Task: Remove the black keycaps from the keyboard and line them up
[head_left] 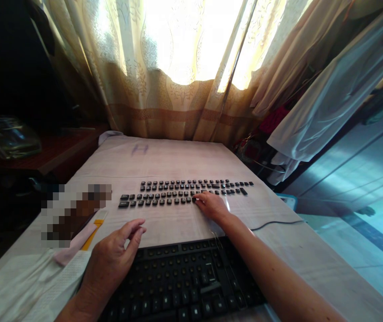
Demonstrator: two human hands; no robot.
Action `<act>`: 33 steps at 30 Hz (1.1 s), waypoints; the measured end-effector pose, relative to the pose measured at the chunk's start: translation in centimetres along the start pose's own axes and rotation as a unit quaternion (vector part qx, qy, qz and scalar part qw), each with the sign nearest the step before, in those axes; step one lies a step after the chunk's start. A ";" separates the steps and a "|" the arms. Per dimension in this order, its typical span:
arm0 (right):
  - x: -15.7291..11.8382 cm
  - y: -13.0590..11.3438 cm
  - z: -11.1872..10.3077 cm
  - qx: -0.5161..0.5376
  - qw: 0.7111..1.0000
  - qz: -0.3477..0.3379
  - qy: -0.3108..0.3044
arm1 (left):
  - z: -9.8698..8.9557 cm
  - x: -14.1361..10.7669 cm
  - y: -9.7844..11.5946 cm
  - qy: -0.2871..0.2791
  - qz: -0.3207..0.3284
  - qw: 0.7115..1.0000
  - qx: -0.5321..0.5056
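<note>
right hand [212, 205] nearly closed at a key [194, 200], can't tell if gripped. go light, mind the row [162, 202]. left hand [115, 250] half-curled, empty.

The right fingers [202, 197] pinch a keycap [194, 200] beyond the black keyboard [164, 270]; the left hand [114, 248] hangs empty.

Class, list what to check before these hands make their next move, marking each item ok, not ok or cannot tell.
1. Right hand at a keycap in the row nearest the keyboard: ok.
2. Firm grip on that keycap: cannot tell; fingers partly hide it.
3. Left hand apart from the keycap rows: ok.
4. Keyboard fully capped: not ok; many positions are bare.
5. Cable apart from the rows: ok.
</note>
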State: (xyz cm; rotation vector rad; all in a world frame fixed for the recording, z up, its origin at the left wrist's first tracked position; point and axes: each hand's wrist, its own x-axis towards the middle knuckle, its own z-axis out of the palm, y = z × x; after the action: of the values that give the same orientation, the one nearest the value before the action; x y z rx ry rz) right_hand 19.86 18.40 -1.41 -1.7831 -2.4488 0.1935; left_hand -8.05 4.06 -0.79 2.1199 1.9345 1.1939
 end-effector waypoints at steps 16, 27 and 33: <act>-0.3 0.3 0.0 0.028 1.000 0.006 0.007 | 0.0 0.0 -0.2 -0.018 -0.008 1.000 0.003; -0.1 -0.5 -0.3 0.018 1.000 0.010 0.010 | -0.1 0.0 -0.4 -0.013 -0.009 1.000 -0.002; -0.2 -0.5 -0.4 0.023 1.000 0.009 0.011 | -0.3 0.1 -0.1 -0.022 -0.008 1.000 0.004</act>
State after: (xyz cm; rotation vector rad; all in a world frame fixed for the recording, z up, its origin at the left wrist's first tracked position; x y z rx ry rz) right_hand 19.53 18.12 -0.93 -1.7793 -2.3939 0.2270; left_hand -8.34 4.04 -0.60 2.1114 1.9391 1.1289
